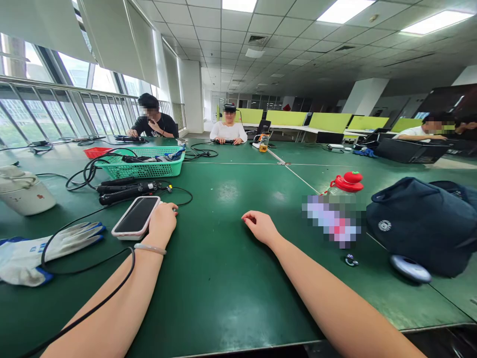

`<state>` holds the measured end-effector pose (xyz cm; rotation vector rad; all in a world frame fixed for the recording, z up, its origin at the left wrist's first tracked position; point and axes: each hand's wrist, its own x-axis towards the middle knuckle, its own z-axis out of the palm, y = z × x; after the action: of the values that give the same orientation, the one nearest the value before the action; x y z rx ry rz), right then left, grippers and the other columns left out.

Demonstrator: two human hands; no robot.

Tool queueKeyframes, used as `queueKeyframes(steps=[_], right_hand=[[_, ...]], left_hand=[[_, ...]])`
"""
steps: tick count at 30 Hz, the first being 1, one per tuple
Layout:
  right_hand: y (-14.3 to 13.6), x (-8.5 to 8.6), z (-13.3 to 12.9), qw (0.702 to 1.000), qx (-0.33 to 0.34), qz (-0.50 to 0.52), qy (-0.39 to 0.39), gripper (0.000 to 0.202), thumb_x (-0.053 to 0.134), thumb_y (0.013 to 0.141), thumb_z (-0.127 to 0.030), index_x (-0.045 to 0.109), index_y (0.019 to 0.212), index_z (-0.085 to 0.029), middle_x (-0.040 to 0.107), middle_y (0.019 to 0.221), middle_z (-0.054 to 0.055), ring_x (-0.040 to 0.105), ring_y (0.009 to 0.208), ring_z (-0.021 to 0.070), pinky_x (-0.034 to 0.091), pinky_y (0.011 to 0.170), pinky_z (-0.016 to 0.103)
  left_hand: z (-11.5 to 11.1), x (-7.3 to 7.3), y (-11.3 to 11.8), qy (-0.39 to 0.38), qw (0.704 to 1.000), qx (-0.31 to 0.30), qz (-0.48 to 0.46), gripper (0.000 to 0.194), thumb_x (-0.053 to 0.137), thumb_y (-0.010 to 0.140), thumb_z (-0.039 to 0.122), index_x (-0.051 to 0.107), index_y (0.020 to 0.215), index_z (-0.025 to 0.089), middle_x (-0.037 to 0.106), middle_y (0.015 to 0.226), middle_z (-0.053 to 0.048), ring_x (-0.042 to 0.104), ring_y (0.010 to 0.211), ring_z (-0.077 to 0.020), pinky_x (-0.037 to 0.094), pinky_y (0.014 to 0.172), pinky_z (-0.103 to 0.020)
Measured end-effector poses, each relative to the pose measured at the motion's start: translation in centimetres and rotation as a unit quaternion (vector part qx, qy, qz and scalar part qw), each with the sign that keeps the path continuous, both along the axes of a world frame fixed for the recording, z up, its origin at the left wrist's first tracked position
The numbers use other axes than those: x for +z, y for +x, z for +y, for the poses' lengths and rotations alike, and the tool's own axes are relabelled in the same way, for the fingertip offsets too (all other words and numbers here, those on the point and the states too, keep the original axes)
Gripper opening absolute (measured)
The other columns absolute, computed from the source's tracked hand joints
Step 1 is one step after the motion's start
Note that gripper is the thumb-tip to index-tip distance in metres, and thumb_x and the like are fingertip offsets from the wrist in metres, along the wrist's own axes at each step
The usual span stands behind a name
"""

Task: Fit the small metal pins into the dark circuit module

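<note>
My left hand [163, 220] rests on the green table with its fingers curled in. A light ring-like bracelet [150, 248] circles that wrist. Beside the back of this hand lies a smartphone [137, 217] in a pale pink case, its screen dark; the hand covers part of its right edge. My right hand [261, 226] rests apart from it near the middle of the table, loosely closed. Nothing shows in the fingers of either hand. A black cable [124, 286] passes over my left forearm.
White-and-blue work gloves [55, 248], black handheld devices [128, 191], a green basket [143, 170] and a white bucket [26, 191] are left. Right are a red-lidded bottle [346, 183], a dark bag [421, 223] and a round, shiny object [410, 268]. Several people sit farther off.
</note>
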<state>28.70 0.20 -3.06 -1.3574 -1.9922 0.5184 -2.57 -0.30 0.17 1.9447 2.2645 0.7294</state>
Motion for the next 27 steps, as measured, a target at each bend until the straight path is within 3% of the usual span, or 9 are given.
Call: queueKeyframes(steps=[4,10,15,20,24,27], right_hand=[[0.0,0.3,-0.3,1.0,0.013,-0.013,0.015,0.022,0.046,0.08,-0.026,0.066,0.085,-0.019,0.066,0.078,0.001,0.056,0.069,0.0123,0.043,0.068,0.026],[0.0,0.3,-0.2,0.999,0.02,-0.026,-0.011,0.02,0.047,0.081,-0.027,0.067,0.084,-0.021,0.068,0.081,0.0,0.057,0.071,0.0125,0.043,0.068,0.025],[-0.4,0.5,-0.4,0.998,0.036,-0.049,-0.014,0.02,0.048,0.082,-0.027,0.067,0.084,-0.022,0.068,0.083,0.001,0.058,0.072,0.013,0.043,0.068,0.026],[-0.7,0.6,-0.4,0.996,0.044,-0.074,-0.007,0.02,0.048,0.082,-0.027,0.067,0.084,-0.022,0.068,0.085,0.001,0.058,0.075,0.0136,0.043,0.07,0.026],[-0.8,0.7,-0.4,0.995,0.047,-0.083,-0.01,0.02,0.048,0.083,-0.027,0.068,0.084,-0.022,0.067,0.086,0.001,0.057,0.075,0.0138,0.042,0.071,0.027],[-0.8,0.7,-0.3,0.995,0.054,-0.086,-0.014,0.019,0.05,0.082,-0.028,0.068,0.083,-0.022,0.067,0.083,0.001,0.056,0.074,0.0132,0.042,0.069,0.027]], left_hand=[[0.4,-0.2,0.4,-0.002,0.999,0.036,0.019,0.027,0.055,0.075,0.026,0.067,0.096,0.014,0.065,0.092,-0.017,0.058,0.09,-0.0318,0.042,0.078,-0.039],[1.4,-0.7,0.7,-0.011,0.997,0.061,-0.048,0.028,0.051,0.079,0.032,0.066,0.101,0.022,0.068,0.084,-0.005,0.06,0.073,-0.0196,0.043,0.067,-0.028],[2.0,-1.0,0.5,-0.016,0.997,0.041,-0.065,0.031,0.048,0.08,0.031,0.065,0.105,0.023,0.068,0.077,-0.003,0.058,0.063,-0.0178,0.041,0.06,-0.027],[2.0,-1.1,1.3,-0.025,0.998,-0.027,-0.058,0.026,0.049,0.078,0.021,0.068,0.096,0.019,0.069,0.094,-0.006,0.06,0.082,-0.0204,0.042,0.073,-0.029],[1.0,-1.1,4.0,-0.037,0.989,-0.114,-0.083,0.024,0.052,0.077,0.022,0.067,0.095,0.022,0.069,0.097,-0.002,0.06,0.088,-0.0178,0.043,0.081,-0.027],[-0.2,-1.2,6.8,-0.076,0.925,-0.263,-0.263,0.027,0.051,0.077,0.023,0.063,0.101,0.017,0.067,0.103,-0.005,0.061,0.089,-0.0164,0.045,0.082,-0.028]])
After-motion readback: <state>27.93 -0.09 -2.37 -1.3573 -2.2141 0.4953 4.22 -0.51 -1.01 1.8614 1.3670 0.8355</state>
